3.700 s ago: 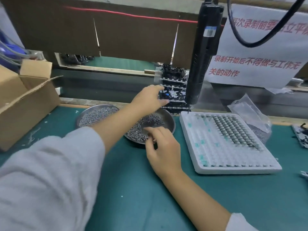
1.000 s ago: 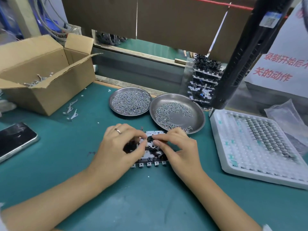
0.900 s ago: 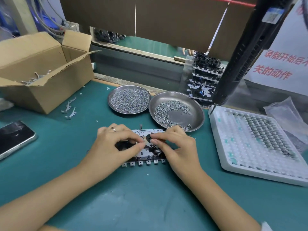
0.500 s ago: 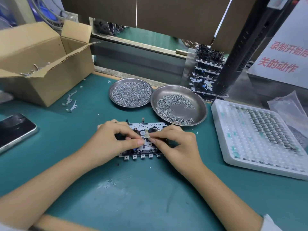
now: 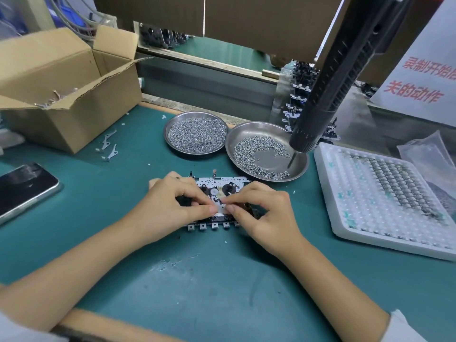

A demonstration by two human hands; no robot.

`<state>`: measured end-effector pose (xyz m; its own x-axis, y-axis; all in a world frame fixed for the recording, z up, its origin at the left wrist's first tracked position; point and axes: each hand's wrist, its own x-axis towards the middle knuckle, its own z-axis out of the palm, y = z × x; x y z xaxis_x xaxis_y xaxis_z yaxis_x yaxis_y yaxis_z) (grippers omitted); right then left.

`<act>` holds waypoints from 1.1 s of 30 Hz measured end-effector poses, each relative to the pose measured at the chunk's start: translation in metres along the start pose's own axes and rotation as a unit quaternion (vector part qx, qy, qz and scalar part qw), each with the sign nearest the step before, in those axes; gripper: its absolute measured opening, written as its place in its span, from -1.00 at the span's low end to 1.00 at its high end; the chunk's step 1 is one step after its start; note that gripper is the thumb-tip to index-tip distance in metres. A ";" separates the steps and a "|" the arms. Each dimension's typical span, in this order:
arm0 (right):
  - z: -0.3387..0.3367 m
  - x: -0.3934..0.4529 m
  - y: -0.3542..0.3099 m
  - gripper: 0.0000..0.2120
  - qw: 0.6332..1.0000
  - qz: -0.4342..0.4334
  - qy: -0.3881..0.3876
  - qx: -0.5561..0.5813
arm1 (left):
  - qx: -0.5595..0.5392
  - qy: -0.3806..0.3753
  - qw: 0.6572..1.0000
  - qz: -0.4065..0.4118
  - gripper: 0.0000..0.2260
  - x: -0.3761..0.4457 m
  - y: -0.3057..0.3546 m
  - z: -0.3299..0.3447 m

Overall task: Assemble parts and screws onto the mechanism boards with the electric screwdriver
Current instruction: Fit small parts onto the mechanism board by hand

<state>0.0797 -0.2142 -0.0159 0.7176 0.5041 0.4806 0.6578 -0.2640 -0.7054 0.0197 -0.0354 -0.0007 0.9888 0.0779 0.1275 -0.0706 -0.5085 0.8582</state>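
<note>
The mechanism board (image 5: 223, 183) lay flat on the green worktop (image 5: 222, 292) near its middle, its near edge showing a row of small metal tabs and its far edge just short of the right-hand screw dish (image 5: 267, 150). The left hand (image 5: 172, 206) rested on the board's left part with fingers curled, thumb and forefinger pinching at a small part over the board's centre; the right hand (image 5: 265, 213) met it there from the right side, its fingertips pinched in the same way on that small part, which was too small to make out. The electric screwdriver (image 5: 340, 72) hung tilted above the back right, its bit tip over the right rim of that dish, ungripped and well apart from both hands. A second dish of screws (image 5: 196, 132) sat touching or almost touching the first on its left. To the right, a white parts tray (image 5: 385, 206) lay with its left edge close to the dish, leaving a narrow strip of worktop beside the right hand. An open cardboard box (image 5: 66, 87) stood at the back left, two loose metal levers (image 5: 108, 148) just before it, and a phone (image 5: 24, 186) lay at the left edge. A stack of boards (image 5: 296, 99) stood behind the dishes. The widest bare stretch of worktop ran between the forearms and the near edge.
</note>
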 end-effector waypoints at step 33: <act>0.002 -0.001 0.009 -0.87 0.997 -0.065 0.031 -0.013 | -0.007 -0.006 1.000 0.019 -0.86 0.002 -0.005 -0.005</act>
<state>0.0847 -0.2159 -0.0240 0.6386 0.4836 0.5986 0.7510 -0.2219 -0.6219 0.0217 -0.0286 -0.0026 0.9869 0.0485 0.1536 -0.1092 -0.4991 0.8596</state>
